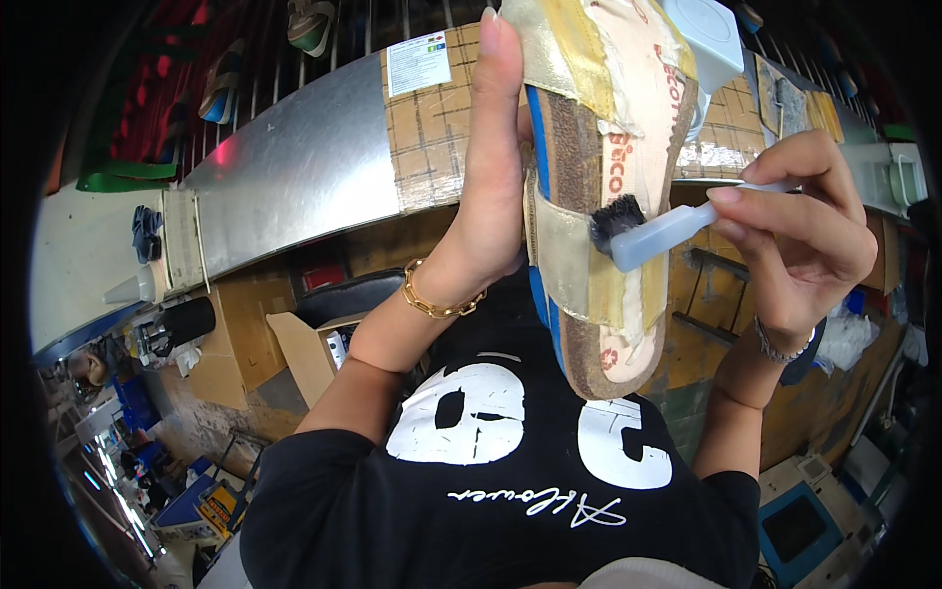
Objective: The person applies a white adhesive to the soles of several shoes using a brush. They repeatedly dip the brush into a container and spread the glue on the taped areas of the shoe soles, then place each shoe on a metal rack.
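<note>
My left hand (483,187) holds up an unfinished sandal (616,182), its thumb upright along the left side and most of its fingers hidden behind. The sandal has a brown cork edge, a blue layer along its left side, and pale gold straps with yellowish edges folded onto the face toward me. Between thumb and fingers, my right hand (810,211) pinches the pale plastic handle of a brush (662,239). Its black bristles touch or lie very close to the sandal's face, beside the lower strap.
Behind the sandal runs a metal bench top (304,147) partly covered with taped cardboard (432,123). A white plastic container (708,39) stands at the upper right. More sandals (224,83) hang on a barred rack at the back. An open cardboard box (309,344) sits below the bench.
</note>
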The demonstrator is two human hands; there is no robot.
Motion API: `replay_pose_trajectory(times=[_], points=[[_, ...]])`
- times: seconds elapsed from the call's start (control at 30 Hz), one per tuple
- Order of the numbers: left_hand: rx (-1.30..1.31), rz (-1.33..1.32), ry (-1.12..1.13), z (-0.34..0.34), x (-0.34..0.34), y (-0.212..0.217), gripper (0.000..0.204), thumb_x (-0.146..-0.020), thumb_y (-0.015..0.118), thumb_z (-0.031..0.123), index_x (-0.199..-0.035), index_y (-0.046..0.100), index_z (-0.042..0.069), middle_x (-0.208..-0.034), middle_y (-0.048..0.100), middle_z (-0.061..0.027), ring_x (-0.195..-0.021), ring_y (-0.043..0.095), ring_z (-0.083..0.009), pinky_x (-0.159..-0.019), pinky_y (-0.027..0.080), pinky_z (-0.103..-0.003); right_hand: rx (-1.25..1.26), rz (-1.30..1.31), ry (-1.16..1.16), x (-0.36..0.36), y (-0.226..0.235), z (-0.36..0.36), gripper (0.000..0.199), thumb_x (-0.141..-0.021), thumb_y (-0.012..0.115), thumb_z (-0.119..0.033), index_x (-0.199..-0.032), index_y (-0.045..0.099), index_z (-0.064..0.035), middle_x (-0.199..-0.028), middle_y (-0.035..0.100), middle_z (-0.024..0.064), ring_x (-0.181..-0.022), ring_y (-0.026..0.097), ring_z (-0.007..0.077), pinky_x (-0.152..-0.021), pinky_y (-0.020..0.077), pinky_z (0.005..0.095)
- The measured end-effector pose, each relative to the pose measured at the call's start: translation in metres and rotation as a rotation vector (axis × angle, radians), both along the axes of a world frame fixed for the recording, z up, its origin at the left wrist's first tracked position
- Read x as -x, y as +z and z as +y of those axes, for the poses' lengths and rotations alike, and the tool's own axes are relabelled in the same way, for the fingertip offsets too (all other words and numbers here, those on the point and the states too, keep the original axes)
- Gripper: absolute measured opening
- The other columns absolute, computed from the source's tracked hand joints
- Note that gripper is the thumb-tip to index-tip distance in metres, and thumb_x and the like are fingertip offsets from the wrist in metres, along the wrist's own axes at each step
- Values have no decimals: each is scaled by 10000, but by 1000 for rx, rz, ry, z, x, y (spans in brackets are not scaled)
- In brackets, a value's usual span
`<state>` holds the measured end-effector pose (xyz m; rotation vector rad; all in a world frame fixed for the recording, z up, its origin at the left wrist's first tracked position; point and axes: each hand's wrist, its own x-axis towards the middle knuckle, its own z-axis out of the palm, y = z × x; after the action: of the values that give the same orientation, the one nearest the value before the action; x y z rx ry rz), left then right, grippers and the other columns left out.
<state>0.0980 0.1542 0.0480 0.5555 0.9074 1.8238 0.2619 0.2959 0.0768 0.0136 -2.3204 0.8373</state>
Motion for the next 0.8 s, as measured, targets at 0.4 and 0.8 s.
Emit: replay_pose_trajectory(times=[0.4,0.8], points=[[-59,-65,17,1,10,-14,893,-966,182,755,-1515,327,66,-1436,487,-167,-1289,518,-270,-1079,441,-415,70,-50,-22,-10,4,-21,270,-484,768,-118,-752,799,-100,-760,567,65,-718,530,182,-623,353,277],[-386,-92,240,-9,29,-37,871,-973,189,734,-1573,245,105,-1543,387,-166,-1396,422,-313,-1154,366,-471,221,2,-118,7,-9,-29,161,-765,766,-4,-923,774,26,-871,589,82,-799,536,145,-685,404,236]])
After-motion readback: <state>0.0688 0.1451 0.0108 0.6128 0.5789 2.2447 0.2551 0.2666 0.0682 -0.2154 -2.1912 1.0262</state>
